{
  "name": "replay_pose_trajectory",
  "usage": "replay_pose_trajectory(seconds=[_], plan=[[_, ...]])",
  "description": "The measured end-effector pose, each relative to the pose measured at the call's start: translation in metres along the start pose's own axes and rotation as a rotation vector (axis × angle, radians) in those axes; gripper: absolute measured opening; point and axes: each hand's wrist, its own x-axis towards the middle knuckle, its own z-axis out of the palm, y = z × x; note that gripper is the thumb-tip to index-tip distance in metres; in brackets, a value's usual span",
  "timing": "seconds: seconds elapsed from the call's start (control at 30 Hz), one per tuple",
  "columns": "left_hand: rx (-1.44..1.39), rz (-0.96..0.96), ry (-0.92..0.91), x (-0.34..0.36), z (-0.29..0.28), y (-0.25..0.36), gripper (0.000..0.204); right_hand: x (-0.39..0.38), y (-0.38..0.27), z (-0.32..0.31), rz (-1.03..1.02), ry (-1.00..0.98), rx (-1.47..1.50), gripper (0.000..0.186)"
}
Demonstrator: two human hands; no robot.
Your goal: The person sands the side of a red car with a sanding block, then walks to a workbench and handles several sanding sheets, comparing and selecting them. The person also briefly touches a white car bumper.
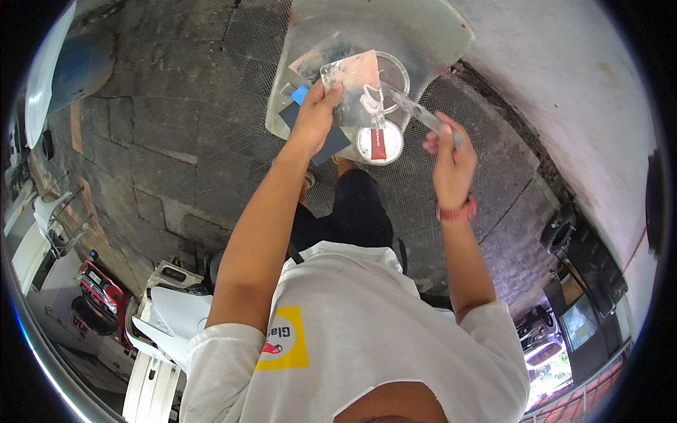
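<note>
Head view: left hand [315, 113] raised, fingers pinching flat mixing board [350, 84] by its left edge; pale putty blob [371, 101] on board's right part. Right hand [451, 151] fingers pinched on handle end of clear spreader [409, 106], blade tip touching putty. Below board: open tin [379, 141] and lid [391, 70] on grey panel [423, 35], dark sandpaper sheet [331, 144] beside. Paved floor [176, 106] underneath.

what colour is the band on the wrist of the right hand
Reddish pink, seen in the head view: the band wraps the wrist just below the right hand.
</note>
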Motion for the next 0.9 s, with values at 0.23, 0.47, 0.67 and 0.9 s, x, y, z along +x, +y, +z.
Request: replay_pose_trajectory(seconds=[0.23, 0.47, 0.67, 0.9], plan=[[-0.295, -0.127, -0.062, -0.032, 0.009, 0.033, 0.049, 0.088, 0.104, 0.023, 0.555, -0.036, 0.638, 0.068], [-0.309, -0.165, -0.089, -0.072, 0.027, 0.071, 0.051, 0.079, 0.000, 0.101, 0.625, -0.547, 1.134, 0.086], [-0.491, 0.039, 0.137, -0.134, 0.000, 0.061, 0.054, 0.106, -0.083, 0.100, 0.474, -0.505, 1.062, 0.064], [-0.457, 0.417, 0.457, -0.281, -0.107, 0.066, 0.049, -0.050, -0.199, 0.152, -1.059, -0.852, -0.282, 0.063]])
